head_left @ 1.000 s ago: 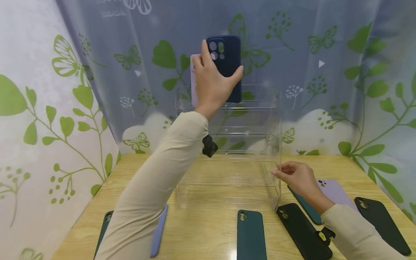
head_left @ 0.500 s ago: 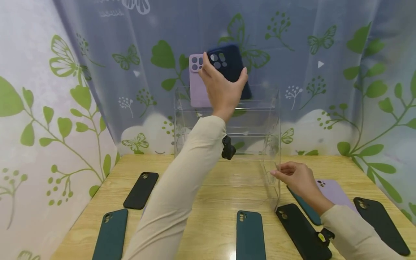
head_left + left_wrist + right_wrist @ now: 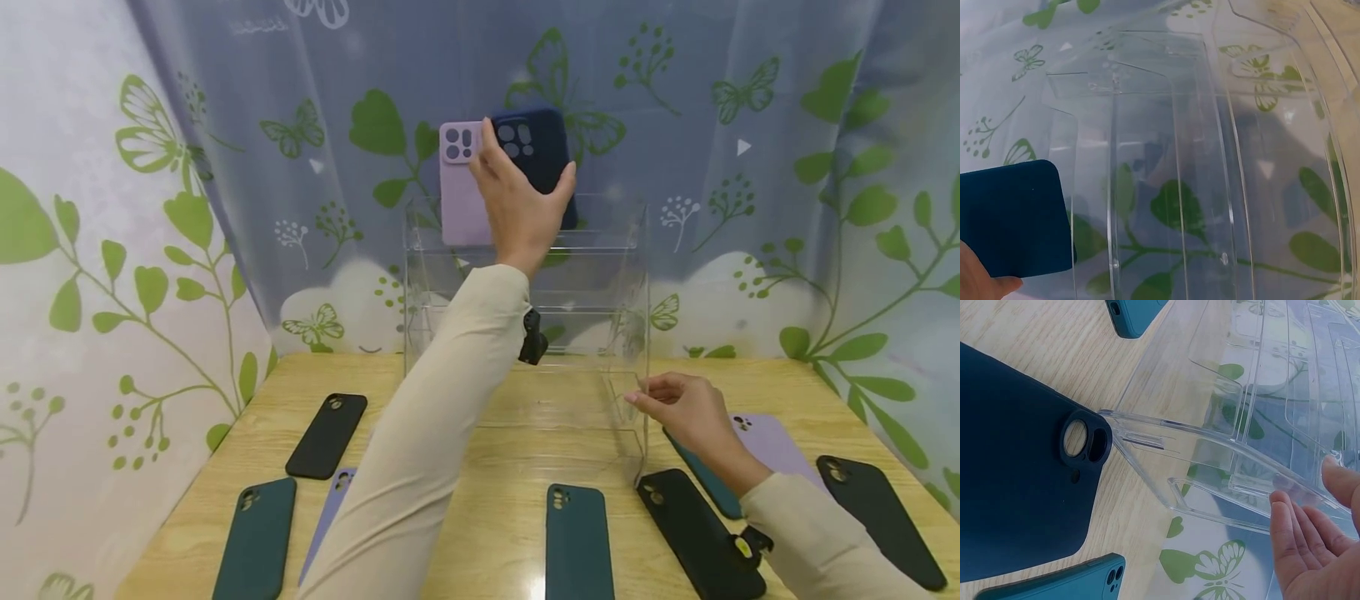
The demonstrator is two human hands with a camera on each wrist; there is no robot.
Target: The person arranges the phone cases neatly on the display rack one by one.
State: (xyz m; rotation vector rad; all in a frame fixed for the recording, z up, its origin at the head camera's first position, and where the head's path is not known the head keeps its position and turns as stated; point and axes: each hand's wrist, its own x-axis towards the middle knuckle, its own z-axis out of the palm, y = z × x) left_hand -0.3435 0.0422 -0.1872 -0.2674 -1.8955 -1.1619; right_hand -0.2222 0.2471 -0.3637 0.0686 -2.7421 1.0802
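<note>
In the head view my left hand point(image 3: 521, 204) grips a dark blue phone case point(image 3: 546, 154) by its two sides, thumb on the right edge. The case leans slightly at the top tier of a clear acrylic display stand point(image 3: 585, 311); its lower end shows beside the tiers in the left wrist view as a blue panel point(image 3: 1010, 215). A lilac phone case point(image 3: 462, 204) stands upright on that tier just left of it, partly covered by my fingers. Lower down, my right hand point(image 3: 693, 417) pinches the stand's right side panel, thumb and fingers point(image 3: 1288, 531) on either side of its edge.
On the wooden table's left lie a black case point(image 3: 327, 437), a teal case point(image 3: 255, 537) and a purple case point(image 3: 324, 521). Another teal case point(image 3: 579, 542) lies in front. Several more cases, including a black one point(image 3: 697, 529), lie around my right forearm. A patterned curtain point(image 3: 712, 250) hangs behind.
My left hand has moved right and slightly down with the dark blue case, which first tilted, then straightened somewhat. The lilac case beside it is now more exposed. My right hand stays put.
</note>
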